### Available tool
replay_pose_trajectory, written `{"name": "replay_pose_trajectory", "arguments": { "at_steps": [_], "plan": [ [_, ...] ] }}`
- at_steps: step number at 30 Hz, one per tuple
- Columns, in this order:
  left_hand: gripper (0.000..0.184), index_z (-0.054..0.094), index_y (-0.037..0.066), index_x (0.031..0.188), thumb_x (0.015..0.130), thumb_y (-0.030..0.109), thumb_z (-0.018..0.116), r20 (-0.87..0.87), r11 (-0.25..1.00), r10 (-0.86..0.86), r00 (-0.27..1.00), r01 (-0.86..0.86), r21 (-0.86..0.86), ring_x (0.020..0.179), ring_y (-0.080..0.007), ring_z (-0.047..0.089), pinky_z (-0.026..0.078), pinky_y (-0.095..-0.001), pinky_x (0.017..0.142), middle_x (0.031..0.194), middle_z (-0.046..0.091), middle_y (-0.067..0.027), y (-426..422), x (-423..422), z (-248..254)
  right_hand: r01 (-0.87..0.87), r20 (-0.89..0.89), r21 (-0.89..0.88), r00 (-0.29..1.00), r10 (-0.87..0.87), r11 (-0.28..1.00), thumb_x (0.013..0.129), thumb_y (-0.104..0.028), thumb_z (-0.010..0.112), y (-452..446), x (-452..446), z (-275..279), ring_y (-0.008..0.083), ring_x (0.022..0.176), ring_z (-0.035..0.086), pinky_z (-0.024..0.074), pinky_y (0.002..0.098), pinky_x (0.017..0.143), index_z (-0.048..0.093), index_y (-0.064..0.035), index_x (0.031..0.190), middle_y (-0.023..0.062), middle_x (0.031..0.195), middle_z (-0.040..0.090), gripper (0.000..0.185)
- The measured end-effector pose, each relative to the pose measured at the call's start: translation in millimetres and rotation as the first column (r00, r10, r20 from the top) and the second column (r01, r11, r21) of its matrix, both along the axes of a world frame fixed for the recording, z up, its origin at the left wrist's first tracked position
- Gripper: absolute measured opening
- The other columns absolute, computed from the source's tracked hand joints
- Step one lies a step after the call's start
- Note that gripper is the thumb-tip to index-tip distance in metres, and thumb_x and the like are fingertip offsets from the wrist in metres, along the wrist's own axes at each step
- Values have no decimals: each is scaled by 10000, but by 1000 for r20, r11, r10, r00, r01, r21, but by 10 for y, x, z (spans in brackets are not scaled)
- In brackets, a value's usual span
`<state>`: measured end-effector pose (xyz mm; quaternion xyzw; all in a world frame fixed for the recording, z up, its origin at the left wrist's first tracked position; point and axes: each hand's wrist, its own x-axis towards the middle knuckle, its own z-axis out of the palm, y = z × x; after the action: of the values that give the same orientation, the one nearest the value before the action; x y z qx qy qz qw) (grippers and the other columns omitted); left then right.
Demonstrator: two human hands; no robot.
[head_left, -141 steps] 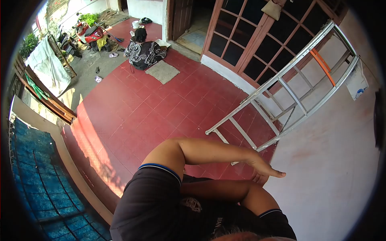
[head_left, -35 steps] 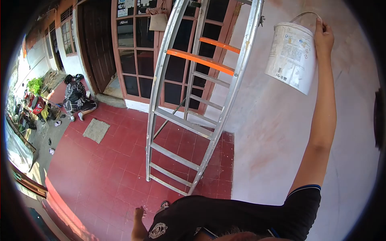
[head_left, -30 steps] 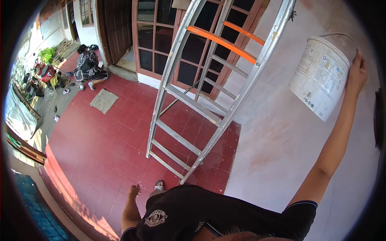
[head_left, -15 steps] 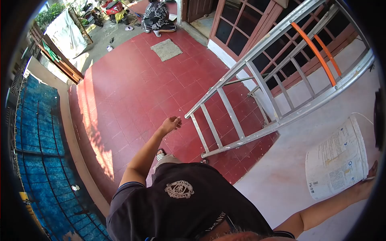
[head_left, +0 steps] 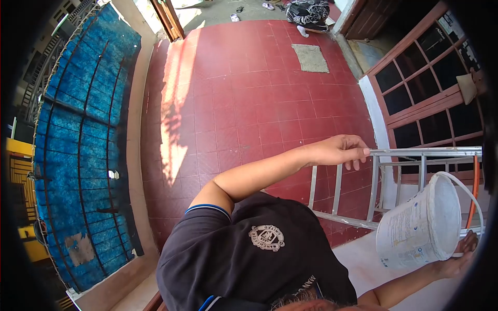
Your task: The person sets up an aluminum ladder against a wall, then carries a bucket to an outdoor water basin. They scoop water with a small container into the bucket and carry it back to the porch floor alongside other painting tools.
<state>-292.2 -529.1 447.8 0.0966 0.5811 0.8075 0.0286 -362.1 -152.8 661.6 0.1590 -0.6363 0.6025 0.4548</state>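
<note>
My left hand (head_left: 348,151) is stretched across in front of me, over the near end of the aluminium stepladder (head_left: 425,152). Its fingers are apart and hang loosely, the fingertips appearing at the side rail; whether they touch it I cannot tell. At the right, my right hand (head_left: 463,254) is closed at the side of a white plastic bucket (head_left: 407,228) with printed labels. The bucket is tilted, its mouth facing right, and its wire-like handle (head_left: 480,205) loops out. A short pale piece shows at my right fingers, too small to name.
Red tiles (head_left: 244,114) cover the porch floor, with a doormat (head_left: 311,58) near the doorway. A person (head_left: 308,13) sits at the far edge. A blue-covered fence (head_left: 88,135) stands on the left; wooden-framed glass doors (head_left: 425,78) are on the right.
My view has turned, so the fence takes up more of it. My left hand has reached out rightward to the ladder's rail. The bucket has swung so that its open mouth shows.
</note>
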Motion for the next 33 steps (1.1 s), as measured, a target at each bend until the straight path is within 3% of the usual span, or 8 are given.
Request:
{"name": "replay_pose_trajectory", "arguments": {
  "at_steps": [4,7,9,10,12,16,22,33],
  "plan": [
    [541,516,-1,1165,931,487,497,-24,997,65,998,-66,-35,908,-156,594,487,-288,753,1026,573,-86,-768,470,343,-674,161,384,722,673,631,958,-373,477,-808,-404,-530,216,968,475,385,389,945,464,109,1185,132,998,496,533],
    [608,492,-28,1254,916,477,486,24,988,108,994,-105,-110,918,-166,579,490,-293,736,1055,568,-107,-1363,682,332,-655,243,148,750,615,741,900,-385,597,-2228,56,-851,148,809,390,333,327,797,504,-13,946,40,855,398,386],
    [557,517,-38,1225,916,424,492,75,963,221,972,-206,-174,873,-165,570,484,-279,695,1066,576,-109,-1701,851,293,-823,313,411,531,787,392,919,-331,570,-2738,5,-985,160,881,420,331,323,828,492,-9,995,70,917,462,340],
    [692,546,-49,1169,840,559,546,110,935,322,940,-297,-197,869,-163,562,486,-286,683,1022,586,-125,-1859,939,224,-869,318,357,457,831,341,924,-327,554,-3051,70,-1099,162,887,423,323,321,841,496,-13,991,75,916,458,326],
    [498,527,-36,1162,884,375,574,156,875,467,870,-430,-223,835,-148,565,475,-269,673,1018,584,-115,-2159,1156,196,-970,374,138,240,896,202,914,-258,561,-3570,96,-1323,163,941,435,321,337,987,501,-30,980,66,920,439,245],
    [503,506,-56,1177,869,323,625,184,727,671,718,-589,-352,828,-156,577,483,-277,672,999,586,-131,-2697,1448,-98,-971,282,-209,-176,943,-119,779,-227,557,-4614,109,-1683,151,798,382,302,359,951,456,-83,792,22,768,363,176],
    [497,499,-65,1222,892,289,614,261,520,854,450,-757,-395,834,-151,591,486,-282,671,1009,604,-124,-3386,1638,-470,-876,161,-312,-431,888,-368,734,-339,507,-5989,-47,-2239,174,714,272,247,348,753,346,-101,666,14,690,293,294],
    [334,542,-24,1195,901,131,577,151,177,982,118,-858,-482,697,-78,564,494,-237,584,841,615,-44,-4735,667,-450,-764,22,-396,-563,826,-510,858,-275,404,-7986,-1149,-2605,186,643,267,269,355,693,296,-90,559,17,573,275,368]
  ]
}}
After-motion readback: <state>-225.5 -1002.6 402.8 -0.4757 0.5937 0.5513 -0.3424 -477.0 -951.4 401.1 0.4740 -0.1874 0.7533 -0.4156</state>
